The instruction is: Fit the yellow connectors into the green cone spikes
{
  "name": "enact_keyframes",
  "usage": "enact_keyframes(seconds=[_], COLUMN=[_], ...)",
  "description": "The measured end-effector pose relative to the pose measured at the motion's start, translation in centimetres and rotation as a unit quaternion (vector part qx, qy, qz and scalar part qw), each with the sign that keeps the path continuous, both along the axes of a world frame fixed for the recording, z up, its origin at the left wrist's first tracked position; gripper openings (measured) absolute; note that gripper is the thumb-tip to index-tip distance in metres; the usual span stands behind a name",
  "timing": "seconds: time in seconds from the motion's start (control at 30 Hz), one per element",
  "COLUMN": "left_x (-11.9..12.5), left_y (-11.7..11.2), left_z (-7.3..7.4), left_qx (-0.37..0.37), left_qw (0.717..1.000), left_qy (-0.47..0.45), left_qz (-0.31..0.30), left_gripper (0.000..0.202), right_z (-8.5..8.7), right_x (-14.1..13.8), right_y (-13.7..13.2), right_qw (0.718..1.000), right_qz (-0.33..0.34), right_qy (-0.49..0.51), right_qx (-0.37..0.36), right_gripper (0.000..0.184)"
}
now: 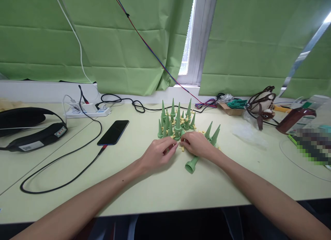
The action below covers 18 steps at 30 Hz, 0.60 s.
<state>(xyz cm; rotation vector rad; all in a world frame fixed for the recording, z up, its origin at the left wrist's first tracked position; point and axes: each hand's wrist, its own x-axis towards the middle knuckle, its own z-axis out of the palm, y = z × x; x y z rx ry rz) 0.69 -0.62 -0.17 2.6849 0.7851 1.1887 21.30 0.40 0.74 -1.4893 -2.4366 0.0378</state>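
Observation:
Both hands meet at the middle of a pale green table (160, 188). My left hand (158, 152) has its fingers curled in a pinch next to small yellowish pieces (182, 149) scattered on the table. My right hand (197, 144) is also closed, its fingertips touching the left hand's; what they pinch is too small to name. Just behind the hands, several green cone-shaped spikes (176, 121) stand upright in a cluster. Another green spike (192, 164) lies on its side under my right wrist, with two more (213, 133) leaning to the right.
A black phone (113, 132) lies at the left on a black cable (62, 160), near a white power strip (88, 110). A black headset (28, 128) sits far left. Bags, a box and a brown bottle (293, 120) crowd the back right. Green curtains hang behind.

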Motion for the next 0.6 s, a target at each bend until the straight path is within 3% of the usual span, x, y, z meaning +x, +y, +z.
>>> enact_keyframes(seconds=[0.17,0.33,0.5,0.6], left_x=[0.1,0.1,0.1,0.2], left_y=[0.0,0.1,0.1,-0.1], left_z=[0.1,0.0,0.2,0.5], left_qx=[-0.003,-0.002,-0.013,-0.016], left_qw=[0.999,0.997,0.994,0.992], left_qy=[-0.03,-0.063,-0.086,-0.106], left_qz=[0.017,0.043,0.06,0.06], left_gripper=[0.018,0.016,0.023,0.028], right_z=[0.4,0.1,-0.3,-0.1], right_x=[0.1,-0.5,-1.2,-1.5], right_y=[-0.4,-1.0,-1.6,-2.1], right_qw=[0.999,0.99,0.949,0.928], right_qz=[-0.018,-0.013,0.076,0.125], right_qy=[0.008,0.082,0.224,0.257], right_qx=[0.032,0.115,0.211,0.24], right_gripper=[0.016,0.017,0.017,0.018])
